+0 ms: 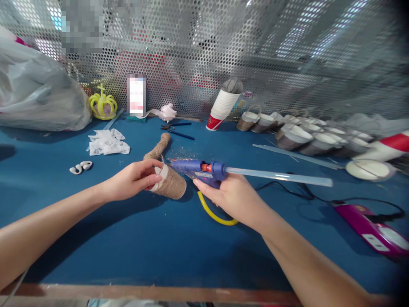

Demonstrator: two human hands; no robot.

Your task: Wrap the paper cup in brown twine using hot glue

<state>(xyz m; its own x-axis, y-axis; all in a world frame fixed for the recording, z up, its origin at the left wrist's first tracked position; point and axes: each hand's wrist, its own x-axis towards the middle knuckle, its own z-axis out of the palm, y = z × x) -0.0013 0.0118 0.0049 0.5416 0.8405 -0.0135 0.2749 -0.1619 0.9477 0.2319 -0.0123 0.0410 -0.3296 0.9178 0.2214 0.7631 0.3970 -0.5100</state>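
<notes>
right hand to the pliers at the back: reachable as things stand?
Probably not: the right hand is wrapped around the blue glue gun, which also sits between it and the pliers. Were the gun out of that hand, the way looks fairly open.

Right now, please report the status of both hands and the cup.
Left hand holding twine-wrapped cup, tilted. Right hand gripping glue gun beside cup. Twine behind cup.

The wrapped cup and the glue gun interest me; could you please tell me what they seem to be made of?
Wrapped cup: probably paper, judging by its matte white end; its covering looks like rough jute twine, with fibrous brown windings. Glue gun: likely moulded plastic, from its smooth blue, faintly glossy shell.
</notes>
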